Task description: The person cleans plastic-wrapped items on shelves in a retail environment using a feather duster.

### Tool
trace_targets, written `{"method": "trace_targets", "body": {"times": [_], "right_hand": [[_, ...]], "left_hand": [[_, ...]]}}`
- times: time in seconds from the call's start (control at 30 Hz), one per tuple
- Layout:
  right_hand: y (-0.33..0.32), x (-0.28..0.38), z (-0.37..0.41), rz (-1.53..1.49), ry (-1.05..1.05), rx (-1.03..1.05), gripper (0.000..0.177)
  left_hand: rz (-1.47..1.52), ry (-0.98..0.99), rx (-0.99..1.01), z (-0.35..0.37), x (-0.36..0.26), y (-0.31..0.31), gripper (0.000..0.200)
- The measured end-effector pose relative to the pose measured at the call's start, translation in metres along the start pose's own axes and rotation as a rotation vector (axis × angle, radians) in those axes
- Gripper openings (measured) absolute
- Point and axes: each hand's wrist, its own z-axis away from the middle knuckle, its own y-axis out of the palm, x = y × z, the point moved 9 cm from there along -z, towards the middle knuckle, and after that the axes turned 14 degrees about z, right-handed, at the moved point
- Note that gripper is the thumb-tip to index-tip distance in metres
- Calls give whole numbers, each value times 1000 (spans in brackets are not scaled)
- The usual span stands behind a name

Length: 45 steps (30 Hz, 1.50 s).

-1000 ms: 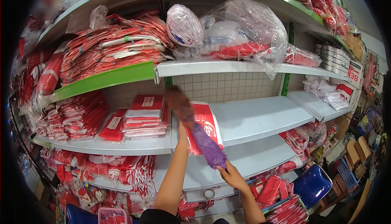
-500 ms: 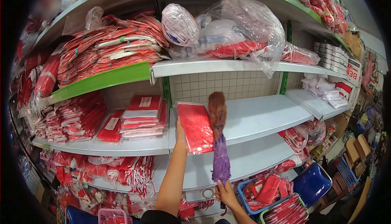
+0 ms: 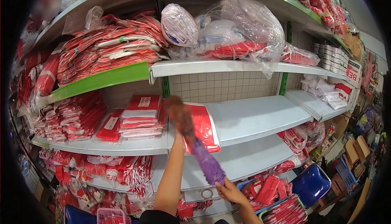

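Observation:
In my left hand [image 3: 178, 137] is a flat red packet in clear plastic [image 3: 203, 124], held upright at the front of the middle shelf [image 3: 256, 116]. The fingers of that hand are mostly hidden behind the packet and the duster. My right hand [image 3: 229, 191] is closed around the lower end of a feather duster [image 3: 208, 159], purple near the grip and brown at the tip. Tilted to the left, the duster crosses in front of the packet's left side, its brown tip blurred.
Left of the packet, a stack of labelled red and white packets [image 3: 141, 120] sits on the shelf. Bulky plastic bags [image 3: 244, 28] lie on the shelf above. Below right are baskets of red packets [image 3: 266, 191] and a blue chair [image 3: 313, 183].
The duster has swung left from upright to a tilt across the packet. The packet has shifted slightly right, and a white edge now shows on its right side.

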Motion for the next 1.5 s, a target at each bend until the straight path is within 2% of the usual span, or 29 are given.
{"method": "trace_targets", "body": {"times": [0.07,0.1,0.2,0.23,0.33,0.37,0.43,0.47,0.53,0.6,0.63,0.73,0.77,0.87,0.97,1.07,1.17,1.27,1.3,1.4,1.5], "right_hand": [[-17,-7,-13,-106,92,-107,32],[-20,3,-18,-158,82,-179,34],[-7,19,-33,-184,129,23,34],[0,32,-35,-119,119,159,35],[-17,51,-54,-169,131,261,36],[-33,53,-66,-104,98,109,41],[-48,56,-76,147,49,-30,34],[-56,60,-78,272,21,-105,31],[-44,64,-69,255,-38,166,38],[-40,72,-57,164,-64,386,42],[-55,69,-65,308,-118,341,51],[-96,53,-90,638,-467,-178,65],[-102,70,-85,598,-293,-159,69],[-117,80,-89,705,-107,-209,73],[-133,94,-96,916,-28,-304,67],[-130,136,-86,1264,-182,-537,63],[-115,187,-63,1123,-441,-623,60],[-91,193,-70,870,-559,-392,59],[-84,184,-80,832,-450,-295,67],[-61,173,-96,1008,-391,-116,77],[-52,181,-91,1157,-486,-156,80]], "left_hand": [[-119,-113,87,13,11,34,50],[-141,-43,-80,32,12,54,48],[-236,-140,43,34,13,57,48],[-236,-133,29,32,14,54,48],[-243,-110,-17,27,12,44,49],[-246,-99,-31,25,10,42,50],[-243,-98,-51,34,13,58,48],[-345,16,-56,18,-1,35,45],[-549,242,-71,-18,-31,-31,39],[-433,138,-54,-11,-19,-24,38],[-373,91,-43,-5,-13,-9,37],[-186,-38,-6,17,7,43,35],[-122,-77,-30,23,14,55,36],[-175,-101,-87,37,16,69,38],[-281,-16,-104,38,7,62,47],[-338,88,-124,40,-2,58,56],[-366,133,-135,43,-6,62,59],[-374,160,-137,46,-6,68,62],[-377,168,-137,46,-5,70,63],[-368,164,-148,46,4,80,66],[-360,92,-169,52,19,103,69]]}}
